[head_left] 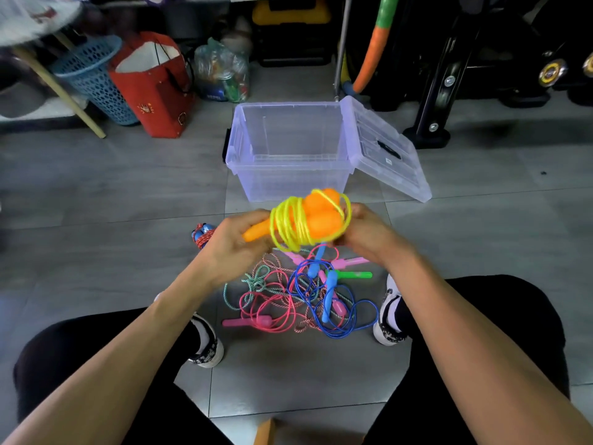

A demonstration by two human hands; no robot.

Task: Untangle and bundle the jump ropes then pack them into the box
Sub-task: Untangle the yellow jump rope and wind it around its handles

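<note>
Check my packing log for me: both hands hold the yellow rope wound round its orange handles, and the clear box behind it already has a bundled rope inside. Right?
Not quite. The head view shows the clear box empty, lid leaning open. The rest stands: the left hand and right hand hold the yellow rope wound round its orange handles.

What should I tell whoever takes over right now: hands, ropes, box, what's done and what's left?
Left hand grips the orange handles; right hand pinches the yellow rope coiled round them, nearly bundled.
Clear box sits open and looks empty, its lid leaning on its right side.
One red-and-white rope bundle lies on the floor by the left hand.
Left: finish the yellow bundle, untangle the pile of pink, blue, green and braided ropes between the feet, then pack everything.
</note>
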